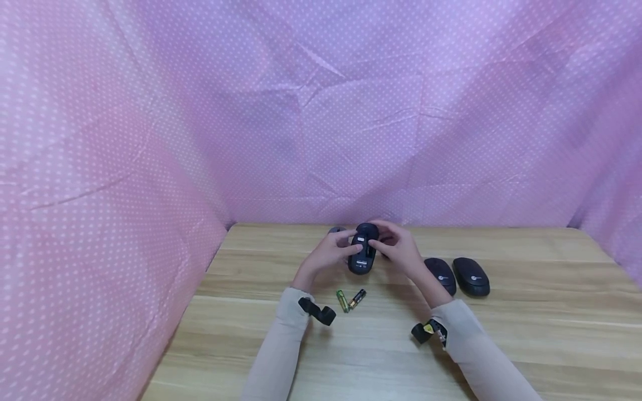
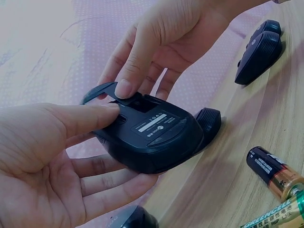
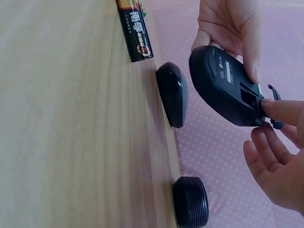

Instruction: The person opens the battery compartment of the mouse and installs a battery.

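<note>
A black computer mouse (image 1: 358, 264) is held above the table with its underside showing. My left hand (image 1: 328, 253) grips its side, thumb on the underside and fingers beneath, as the left wrist view shows. At the mouse's far end, my right hand (image 1: 401, 250) pinches the curved black battery cover (image 2: 97, 90), which stands lifted from the body. The battery compartment (image 2: 140, 104) lies partly exposed; whether anything is inside, I cannot tell. Nearer on the table lie a green battery (image 1: 343, 301) and a black-and-copper battery (image 1: 358, 299), their near ends close together.
Two more black mice, one (image 1: 441, 275) partly behind the right forearm and another (image 1: 471, 277) beside it, rest on the wooden table (image 1: 531, 312). Behind the left hand another dark mouse (image 1: 337, 229) shows in part. Pink dotted cloth (image 1: 351, 139) hangs behind the table.
</note>
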{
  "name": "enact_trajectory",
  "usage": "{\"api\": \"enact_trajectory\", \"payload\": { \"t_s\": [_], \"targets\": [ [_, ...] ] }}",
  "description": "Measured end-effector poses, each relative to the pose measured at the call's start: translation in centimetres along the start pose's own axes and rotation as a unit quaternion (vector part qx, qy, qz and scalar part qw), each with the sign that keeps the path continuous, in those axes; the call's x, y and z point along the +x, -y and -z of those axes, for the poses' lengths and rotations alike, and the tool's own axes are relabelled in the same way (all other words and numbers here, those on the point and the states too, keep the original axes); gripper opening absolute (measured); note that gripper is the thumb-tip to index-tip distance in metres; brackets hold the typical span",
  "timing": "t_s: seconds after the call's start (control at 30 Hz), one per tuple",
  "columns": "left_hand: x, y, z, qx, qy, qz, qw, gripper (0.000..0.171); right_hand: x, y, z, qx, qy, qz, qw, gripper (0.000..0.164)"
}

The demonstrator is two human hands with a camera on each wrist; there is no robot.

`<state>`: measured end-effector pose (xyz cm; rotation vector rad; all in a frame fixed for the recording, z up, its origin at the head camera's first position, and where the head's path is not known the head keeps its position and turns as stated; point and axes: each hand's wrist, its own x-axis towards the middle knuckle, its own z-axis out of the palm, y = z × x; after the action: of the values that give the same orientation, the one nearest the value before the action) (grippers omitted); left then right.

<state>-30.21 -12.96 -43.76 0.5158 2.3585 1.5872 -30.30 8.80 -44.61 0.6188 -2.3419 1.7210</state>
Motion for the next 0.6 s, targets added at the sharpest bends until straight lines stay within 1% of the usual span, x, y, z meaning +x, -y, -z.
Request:
{"api": "enact_trajectory", "payload": {
  "t_s": [0.13,0.27,0.4,0.53,0.6],
  "targets": [
    [0.0,0.0,0.0,0.0,0.012,0.006,0.9999,0.046,-0.1,0.4,0.3,0.001,-0.006,-0.003,1.0,0.041],
    [-0.1,0.0,0.0,0.012,0.018,0.002,0.9998,0.048,-0.1,0.5,0.6,0.005,-0.007,0.001,1.0,0.039],
    [-0.1,0.0,0.0,0.02,0.015,-0.003,0.9997,0.048,0.0,0.4,0.8,0.02,-0.007,-0.001,1.0,0.038],
    [-0.2,0.0,0.1,0.008,0.006,-0.004,0.9999,0.046,0.1,0.3,1.1,0.046,-0.01,-0.007,0.999,0.036],
    [-0.2,-0.1,0.2,0.001,-0.001,-0.001,1.0,0.045,0.2,0.4,1.1,0.05,-0.012,-0.007,0.999,0.034]
  ]
}}
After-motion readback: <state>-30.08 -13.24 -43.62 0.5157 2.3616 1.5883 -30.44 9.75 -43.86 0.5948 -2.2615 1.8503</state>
